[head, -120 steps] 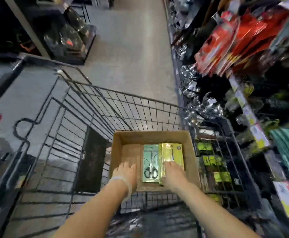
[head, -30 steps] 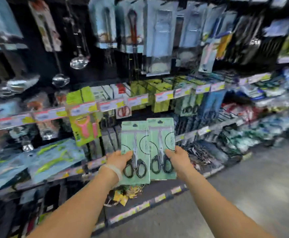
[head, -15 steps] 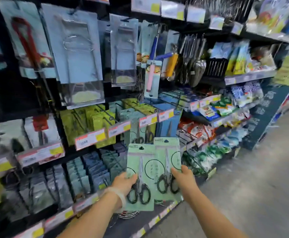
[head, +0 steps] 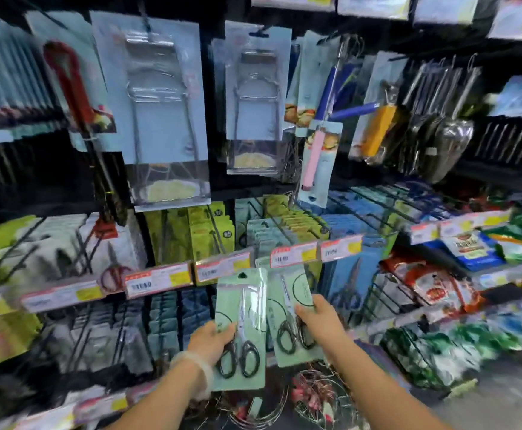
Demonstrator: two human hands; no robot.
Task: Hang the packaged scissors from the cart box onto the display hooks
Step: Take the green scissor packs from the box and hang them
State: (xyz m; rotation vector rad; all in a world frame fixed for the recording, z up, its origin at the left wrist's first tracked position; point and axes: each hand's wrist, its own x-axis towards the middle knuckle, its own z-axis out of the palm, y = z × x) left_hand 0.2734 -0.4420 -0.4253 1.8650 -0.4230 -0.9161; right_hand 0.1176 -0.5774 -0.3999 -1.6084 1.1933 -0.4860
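Note:
My left hand (head: 211,339) grips the left edge of a mint-green scissors pack (head: 244,308) with black handles and a hang hole at its top. My right hand (head: 318,321) grips a second mint-green scissors pack (head: 287,302) by its right edge, tilted a little to the left. Both packs are held upright just below a row of display hooks (head: 272,225) carrying matching green packs, behind red-and-yellow price tags (head: 294,256). The cart and its box are out of view.
Large blue-backed kitchen tool packs (head: 160,103) hang above. Ladles and skimmers (head: 439,119) hang at the upper right. Blue packs (head: 173,318) fill hooks below the price rail. Bagged goods (head: 470,252) sit on shelves at the right, wire items (head: 315,395) hang beneath my hands.
Since four seconds ago both packs came out of the cart box and up to the shelf. In the last second my hands moved closer to the hooks, and the right pack tilted.

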